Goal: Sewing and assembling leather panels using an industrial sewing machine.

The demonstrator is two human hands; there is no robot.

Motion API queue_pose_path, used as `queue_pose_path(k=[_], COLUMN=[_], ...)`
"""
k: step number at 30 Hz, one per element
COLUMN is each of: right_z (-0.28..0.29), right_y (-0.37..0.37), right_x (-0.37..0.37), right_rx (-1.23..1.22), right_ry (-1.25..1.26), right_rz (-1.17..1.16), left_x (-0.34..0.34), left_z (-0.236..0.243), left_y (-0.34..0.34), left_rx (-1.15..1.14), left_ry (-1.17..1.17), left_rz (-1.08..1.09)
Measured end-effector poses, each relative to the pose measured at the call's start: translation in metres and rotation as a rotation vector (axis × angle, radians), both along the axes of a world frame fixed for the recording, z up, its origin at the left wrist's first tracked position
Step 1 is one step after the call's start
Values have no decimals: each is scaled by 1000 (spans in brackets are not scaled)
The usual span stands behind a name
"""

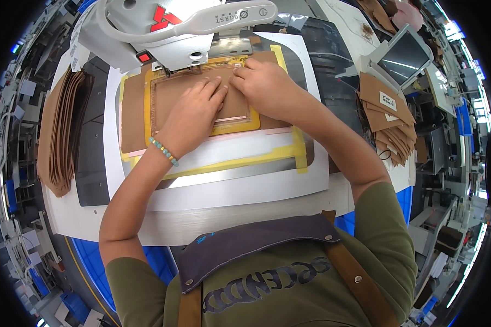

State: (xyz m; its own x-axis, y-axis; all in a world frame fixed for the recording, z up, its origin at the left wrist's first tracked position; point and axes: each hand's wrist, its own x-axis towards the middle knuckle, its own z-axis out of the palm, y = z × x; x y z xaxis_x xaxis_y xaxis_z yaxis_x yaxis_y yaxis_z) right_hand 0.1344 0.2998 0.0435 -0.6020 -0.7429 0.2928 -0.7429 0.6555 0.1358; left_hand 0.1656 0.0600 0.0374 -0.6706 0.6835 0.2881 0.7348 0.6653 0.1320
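A brown flat panel (133,117) lies under a yellow-edged clamp frame (232,129), beneath the head of a white sewing machine (185,41). My left hand (197,109) rests flat on the brown material inside the frame, fingers stretched toward the machine, holding nothing. At the frame's far right corner is my right hand (264,87), its fingers bent and drawn together. Whatever lies under those fingertips is hidden. A narrow pale strip (229,120) runs along the near inside edge of the frame.
Stacked brown pieces (65,128) stand at the left. More brown pieces (384,111) with white labels lie at the right, by a tilted screen (402,57). White sheeting (245,195) and yellow tape (240,161) cover the worktop around the frame. Blue bins (95,267) sit below the table edge.
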Motion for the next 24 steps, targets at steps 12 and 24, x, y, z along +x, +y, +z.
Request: queue_pose_path(k=[12, 24], right_z=[-8, 63], right_y=[-21, 88], right_x=[-2, 131], right_rx=[-53, -123], right_ry=[60, -901], right_rz=[72, 94], left_x=[-5, -4], left_z=[-5, -5], left_y=[-15, -45], left_rx=[52, 23], left_ry=[8, 39], left_rz=[8, 77])
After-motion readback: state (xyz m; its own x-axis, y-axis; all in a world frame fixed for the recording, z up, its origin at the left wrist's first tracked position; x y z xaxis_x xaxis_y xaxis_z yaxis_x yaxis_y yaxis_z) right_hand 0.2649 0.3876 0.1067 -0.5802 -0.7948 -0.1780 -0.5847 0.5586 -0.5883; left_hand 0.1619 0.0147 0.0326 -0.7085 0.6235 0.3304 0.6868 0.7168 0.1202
